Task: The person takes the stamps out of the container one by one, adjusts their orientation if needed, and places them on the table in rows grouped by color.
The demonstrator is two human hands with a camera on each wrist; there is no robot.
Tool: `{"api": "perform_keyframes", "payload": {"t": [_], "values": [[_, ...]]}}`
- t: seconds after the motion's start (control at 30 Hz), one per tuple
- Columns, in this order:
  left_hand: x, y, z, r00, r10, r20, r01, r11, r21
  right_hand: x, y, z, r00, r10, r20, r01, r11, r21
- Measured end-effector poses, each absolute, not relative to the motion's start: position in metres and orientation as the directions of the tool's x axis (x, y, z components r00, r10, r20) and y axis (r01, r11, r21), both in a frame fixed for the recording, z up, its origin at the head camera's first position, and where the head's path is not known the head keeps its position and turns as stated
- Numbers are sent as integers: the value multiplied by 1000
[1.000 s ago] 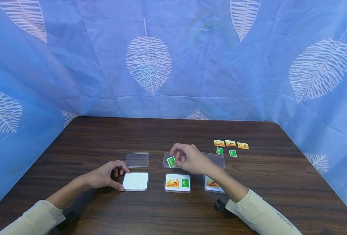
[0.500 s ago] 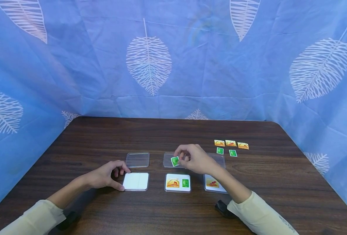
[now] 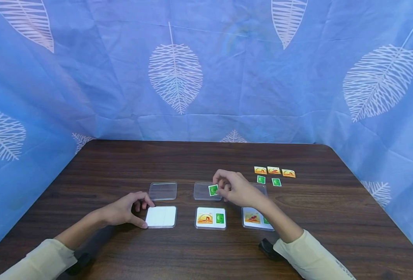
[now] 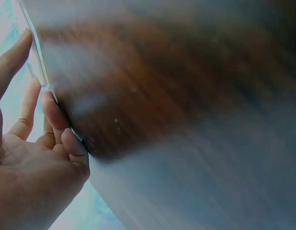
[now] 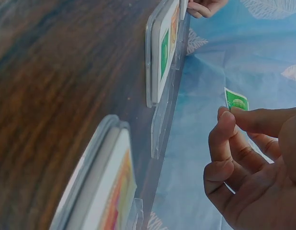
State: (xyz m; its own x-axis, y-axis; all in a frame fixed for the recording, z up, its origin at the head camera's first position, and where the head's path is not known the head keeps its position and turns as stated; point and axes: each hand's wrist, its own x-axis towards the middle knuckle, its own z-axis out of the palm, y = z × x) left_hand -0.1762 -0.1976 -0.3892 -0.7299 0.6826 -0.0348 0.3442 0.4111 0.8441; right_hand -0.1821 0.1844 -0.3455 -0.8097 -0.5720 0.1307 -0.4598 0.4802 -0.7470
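Observation:
My right hand pinches a small green stamp between thumb and fingertips, above the middle clear lid. In the right wrist view the green stamp stands up from the fingertips. My left hand holds the left edge of a clear case with a white insert, thumb at the near corner and index finger at the far one. In the middle, another case bears an orange stamp and a green stamp on its white insert. A similar case lies to its right, partly behind my right forearm.
Behind the cases lie clear lids, one at the left and one at the right partly covered by my right arm. Orange stamps and two green stamps lie at the back right of the dark wooden table.
My right hand has moved a little to the right with the green stamp. The green stamp on the right case now shows past my forearm. My left hand stays on its case.

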Motion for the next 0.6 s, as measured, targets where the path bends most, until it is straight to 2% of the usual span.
{"api": "perform_keyframes", "payload": {"t": [0.6], "values": [[-177, -198, -390, -727, 686, -32, 340, 401, 850, -187, 197, -342, -829, -535, 161, -459, 487, -743]]}}
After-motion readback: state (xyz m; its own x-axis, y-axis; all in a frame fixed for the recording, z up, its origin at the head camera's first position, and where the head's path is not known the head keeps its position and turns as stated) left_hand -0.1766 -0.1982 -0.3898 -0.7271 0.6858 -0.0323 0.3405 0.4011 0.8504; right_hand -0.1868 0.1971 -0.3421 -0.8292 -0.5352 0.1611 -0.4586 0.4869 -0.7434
